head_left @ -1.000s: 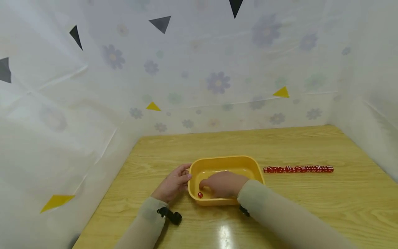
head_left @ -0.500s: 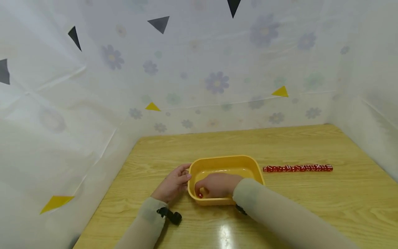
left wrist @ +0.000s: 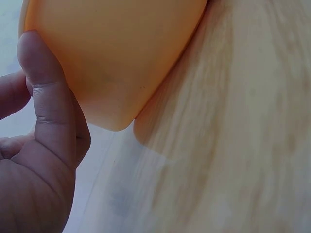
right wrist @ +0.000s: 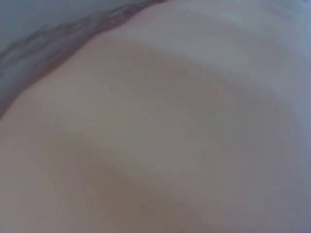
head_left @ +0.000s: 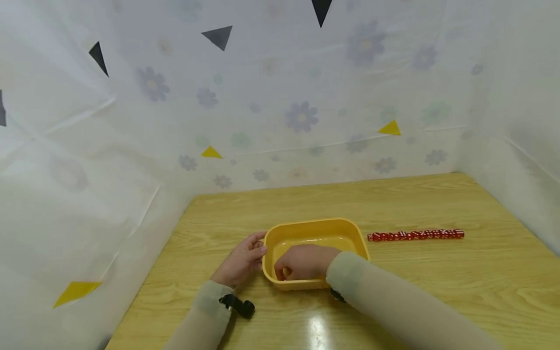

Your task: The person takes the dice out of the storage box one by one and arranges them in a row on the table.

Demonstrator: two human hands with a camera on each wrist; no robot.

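yellow plastic tub (head_left: 316, 227) sits mid-frame on the wooden worktop (head_left: 393, 301), and the right hand (head_left: 304, 261) is down inside it at the lower left corner. a second ago there was a single red die showing plainly in that corner, just off the fingertips. half a second ago the fingers had slid over to it, and now it's gone from sight completely, covered by the curled fingers. so my read is the hand has closed over that die, but i honestly cannot tell if the grip really has it pinched or is just sitting on top of it. the right wrist view is no help, just a blurry wash of skin tone.

left hand (head_left: 242, 260) hasn't budged the whole time. it's on the tub's left end, thumb (left wrist: 46, 92) laid straight against the outer wall, more bracing it than gripping it, fingers relaxed.

over at the right of the frame, the long row of red dice (head_left: 415, 235) lies on the worktop just beside the tub, same as before.

no other loose dice show in the tub, so that hidden one looks like the last one in there.
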